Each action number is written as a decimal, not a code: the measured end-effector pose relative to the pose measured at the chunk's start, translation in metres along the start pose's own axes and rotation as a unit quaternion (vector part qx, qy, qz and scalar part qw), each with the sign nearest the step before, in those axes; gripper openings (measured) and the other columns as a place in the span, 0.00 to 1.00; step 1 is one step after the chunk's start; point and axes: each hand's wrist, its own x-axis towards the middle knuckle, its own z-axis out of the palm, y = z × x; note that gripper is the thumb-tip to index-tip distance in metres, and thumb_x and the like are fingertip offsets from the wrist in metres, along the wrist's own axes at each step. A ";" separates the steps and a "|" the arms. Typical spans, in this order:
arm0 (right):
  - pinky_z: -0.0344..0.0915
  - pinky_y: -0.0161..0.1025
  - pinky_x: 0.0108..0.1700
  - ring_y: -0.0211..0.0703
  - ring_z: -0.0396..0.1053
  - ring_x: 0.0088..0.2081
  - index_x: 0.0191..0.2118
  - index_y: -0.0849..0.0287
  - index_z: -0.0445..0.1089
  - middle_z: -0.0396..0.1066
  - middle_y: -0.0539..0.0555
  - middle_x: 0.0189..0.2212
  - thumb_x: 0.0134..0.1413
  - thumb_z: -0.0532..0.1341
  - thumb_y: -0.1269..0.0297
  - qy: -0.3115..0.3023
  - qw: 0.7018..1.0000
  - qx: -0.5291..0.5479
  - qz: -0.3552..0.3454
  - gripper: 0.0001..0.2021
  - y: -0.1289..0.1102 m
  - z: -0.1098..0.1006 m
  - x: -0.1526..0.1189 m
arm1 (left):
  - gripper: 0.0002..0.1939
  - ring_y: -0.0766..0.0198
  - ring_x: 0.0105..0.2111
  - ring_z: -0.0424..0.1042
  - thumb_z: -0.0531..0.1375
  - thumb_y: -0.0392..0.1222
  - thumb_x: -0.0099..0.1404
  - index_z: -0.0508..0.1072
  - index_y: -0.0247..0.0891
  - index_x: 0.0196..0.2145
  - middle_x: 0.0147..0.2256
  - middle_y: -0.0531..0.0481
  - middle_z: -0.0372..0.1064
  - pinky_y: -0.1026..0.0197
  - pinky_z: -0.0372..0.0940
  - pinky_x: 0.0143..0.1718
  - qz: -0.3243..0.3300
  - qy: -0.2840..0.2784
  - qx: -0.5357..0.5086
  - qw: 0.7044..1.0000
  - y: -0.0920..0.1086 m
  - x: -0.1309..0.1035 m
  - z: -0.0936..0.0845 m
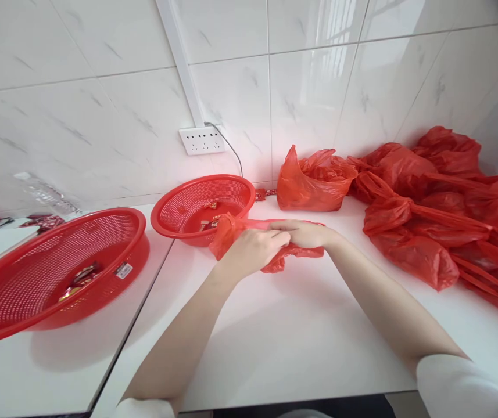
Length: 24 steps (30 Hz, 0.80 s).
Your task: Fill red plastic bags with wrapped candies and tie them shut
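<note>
Above the white table, a thin red plastic bag (231, 229) is crumpled between my two hands. My left hand (257, 247) has its fingers closed on the bag's near side. Against it, my right hand (303, 233) grips the same bag, with its fingertips partly hidden behind the left. Loose folds of plastic hang under both hands; what the bag contains, if anything, cannot be seen. Just behind the left hand stands a round red basket (161, 223) with a few small wrapped pieces (207, 223) in it.
A larger red basket (133, 255) on the left holds several wrapped pieces (81, 278). Beside the wall is an upright red bag (310, 188). Several tied red bags (409, 249) are heaped at right. A clear plastic bottle (50, 194) lies behind the large basket. A socket strip (203, 141) is on the wall.
</note>
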 end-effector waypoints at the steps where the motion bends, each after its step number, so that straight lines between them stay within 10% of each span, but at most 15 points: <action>1: 0.64 0.34 0.37 0.38 0.68 0.34 0.31 0.60 0.65 0.71 0.50 0.31 0.48 0.50 0.73 -0.048 0.999 -0.012 0.000 0.08 0.001 -0.002 -0.001 | 0.16 0.64 0.25 0.65 0.43 0.32 0.68 0.69 0.39 0.34 0.26 0.50 0.67 0.60 0.49 0.25 0.014 0.001 0.005 1.000 0.002 -0.001 -0.001; 4: 0.63 0.34 0.35 0.39 0.67 0.32 0.26 0.60 0.66 0.71 0.51 0.28 0.45 0.50 0.75 -0.111 0.987 -0.108 0.042 0.09 0.003 -0.002 -0.002 | 0.12 0.64 0.26 0.66 0.46 0.38 0.69 0.68 0.40 0.35 0.27 0.51 0.69 0.61 0.50 0.25 0.011 -0.015 -0.039 0.999 0.005 -0.002 -0.004; 11: 0.53 0.37 0.27 0.42 0.64 0.26 0.23 0.58 0.65 0.67 0.53 0.21 0.59 0.50 0.60 0.076 0.910 -0.386 0.133 0.16 -0.007 0.007 -0.003 | 0.18 0.60 0.22 0.69 0.40 0.39 0.69 0.69 0.39 0.38 0.27 0.46 0.72 0.60 0.53 0.20 -0.222 -0.181 -0.104 0.952 -0.002 -0.004 -0.007; 17: 0.56 0.48 0.46 0.57 0.68 0.43 0.34 0.63 0.73 0.73 0.64 0.35 0.45 0.62 0.70 0.081 0.804 -0.535 0.246 0.07 -0.005 0.013 -0.002 | 0.19 0.47 0.40 0.74 0.55 0.38 0.59 0.71 0.31 0.47 0.41 0.32 0.74 0.54 0.66 0.35 -0.297 -0.245 -0.023 0.923 -0.015 -0.005 0.005; 24: 0.61 0.47 0.45 0.51 0.72 0.38 0.42 0.57 0.73 0.75 0.57 0.37 0.41 0.64 0.72 -0.009 0.848 -0.469 0.246 0.17 0.005 0.006 0.000 | 0.47 0.43 0.47 0.72 0.63 0.35 0.46 0.54 0.39 0.64 0.49 0.35 0.72 0.51 0.68 0.42 -0.282 -0.313 -0.001 0.907 -0.024 -0.008 0.013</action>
